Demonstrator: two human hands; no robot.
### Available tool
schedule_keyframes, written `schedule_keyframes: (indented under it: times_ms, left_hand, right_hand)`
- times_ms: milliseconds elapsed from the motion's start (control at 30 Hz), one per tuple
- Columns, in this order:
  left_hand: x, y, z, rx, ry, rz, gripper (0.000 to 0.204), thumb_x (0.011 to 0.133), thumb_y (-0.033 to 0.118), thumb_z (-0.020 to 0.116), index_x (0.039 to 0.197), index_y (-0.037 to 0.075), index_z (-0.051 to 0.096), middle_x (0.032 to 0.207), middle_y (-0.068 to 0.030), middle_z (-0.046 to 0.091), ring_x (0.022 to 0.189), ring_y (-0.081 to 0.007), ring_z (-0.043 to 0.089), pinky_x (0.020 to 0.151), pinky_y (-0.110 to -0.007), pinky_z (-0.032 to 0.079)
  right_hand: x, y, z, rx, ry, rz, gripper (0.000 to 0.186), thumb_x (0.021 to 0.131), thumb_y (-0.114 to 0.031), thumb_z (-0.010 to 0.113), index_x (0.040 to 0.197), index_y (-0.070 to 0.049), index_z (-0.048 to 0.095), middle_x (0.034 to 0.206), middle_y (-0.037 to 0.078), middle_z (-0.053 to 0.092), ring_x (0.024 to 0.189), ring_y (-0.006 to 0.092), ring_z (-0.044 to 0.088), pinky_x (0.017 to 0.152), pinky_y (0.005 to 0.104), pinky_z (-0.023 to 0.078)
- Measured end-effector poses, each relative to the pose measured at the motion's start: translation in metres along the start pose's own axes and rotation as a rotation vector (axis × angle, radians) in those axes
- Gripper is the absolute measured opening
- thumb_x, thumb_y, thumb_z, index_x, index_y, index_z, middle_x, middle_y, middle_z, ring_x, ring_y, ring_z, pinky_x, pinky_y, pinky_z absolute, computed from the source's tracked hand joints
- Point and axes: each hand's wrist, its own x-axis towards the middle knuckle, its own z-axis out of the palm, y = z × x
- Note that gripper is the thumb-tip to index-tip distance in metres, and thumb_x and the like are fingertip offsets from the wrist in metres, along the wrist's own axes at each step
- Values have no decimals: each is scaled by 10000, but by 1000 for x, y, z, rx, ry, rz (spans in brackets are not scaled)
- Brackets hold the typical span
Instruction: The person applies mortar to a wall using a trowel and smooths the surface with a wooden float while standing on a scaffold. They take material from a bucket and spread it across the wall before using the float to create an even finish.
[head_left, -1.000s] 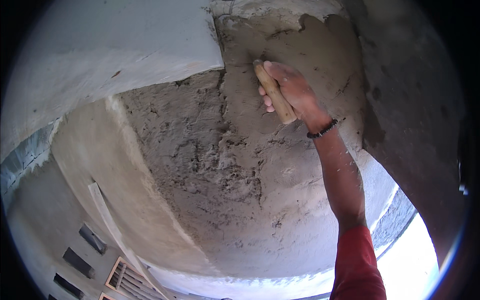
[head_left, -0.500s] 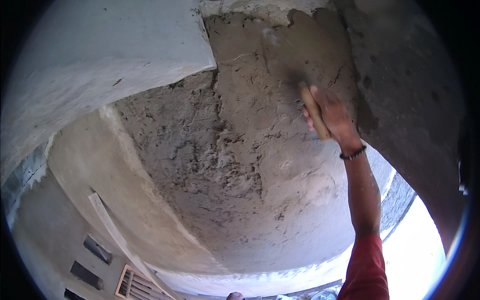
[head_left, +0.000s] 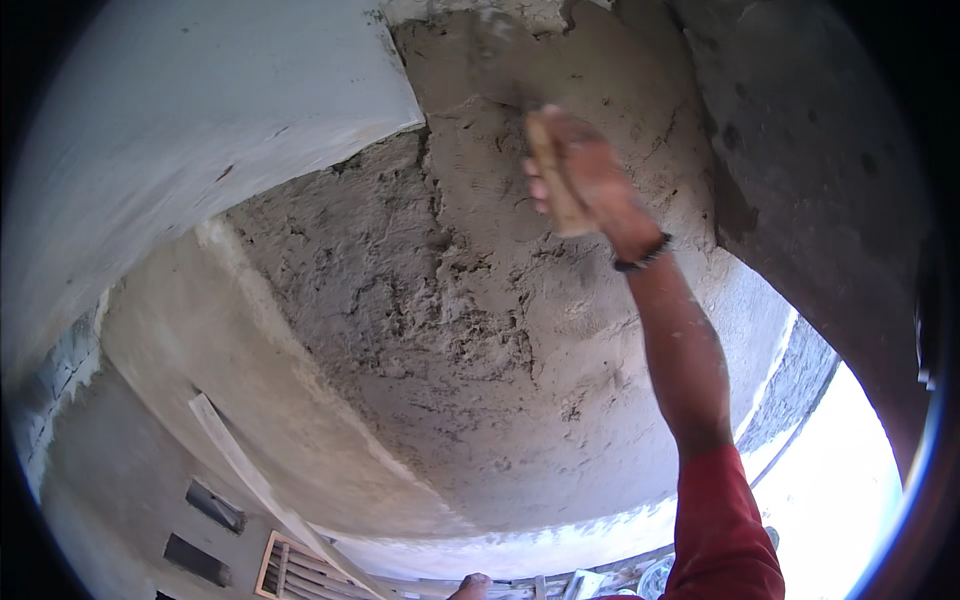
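My right hand [head_left: 590,175], with a dark beaded bracelet at the wrist, is closed around the wooden handle of a trowel [head_left: 552,180]. It is raised against the wet mortar [head_left: 620,90] near the top of the rough surface. The trowel's blade is smeared by motion and hard to make out. Lower down, the coat of mortar [head_left: 400,300] is coarse, cracked and pitted. At the bottom edge, what looks like part of my left hand [head_left: 470,587] shows; its fingers cannot be made out.
A smooth pale beam [head_left: 230,90] juts in at upper left, and a dark curved wall [head_left: 820,170] bounds the right. At lower left are a long plank [head_left: 240,465], a slatted wooden frame [head_left: 300,570] and rectangular wall openings [head_left: 197,558]. Bright daylight enters at lower right.
My right hand has swept left and slightly up across the mortar with the trowel. A little more of the hand at the bottom edge shows.
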Motion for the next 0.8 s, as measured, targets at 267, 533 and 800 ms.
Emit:
schedule_keyframes:
  times_ms: [267, 533, 800]
  left_hand:
    - [3, -21, -7, 32, -5, -28, 225, 870, 278, 626, 981, 84, 651, 804, -70, 638, 755, -208, 624, 697, -360, 515]
    - [-2, -17, -11, 75, -25, -1, 233, 866, 288, 634, 983, 88, 652, 788, -70, 637, 745, -206, 624, 687, -361, 516]
    - [30, -64, -14, 173, -56, -37, 378, 897, 431, 611, 1095, 110, 640, 716, -67, 642, 542, -180, 606, 499, -322, 501]
  right_hand:
    - [-33, 46, 11, -122, -200, -20, 498, 986, -531, 448, 1160, -67, 482, 690, 31, 548, 517, 117, 527, 441, 275, 464]
    - [-137, 152, -85, -356, -79, -172, 506, 1029, -459, 387, 1077, 1, 593, 599, 33, 539, 451, 101, 521, 434, 259, 435]
    - [-338, 238, -148, -306, 228, 429, 412, 1011, -409, 452, 924, -21, 560, 595, 20, 496, 516, 93, 490, 476, 258, 402]
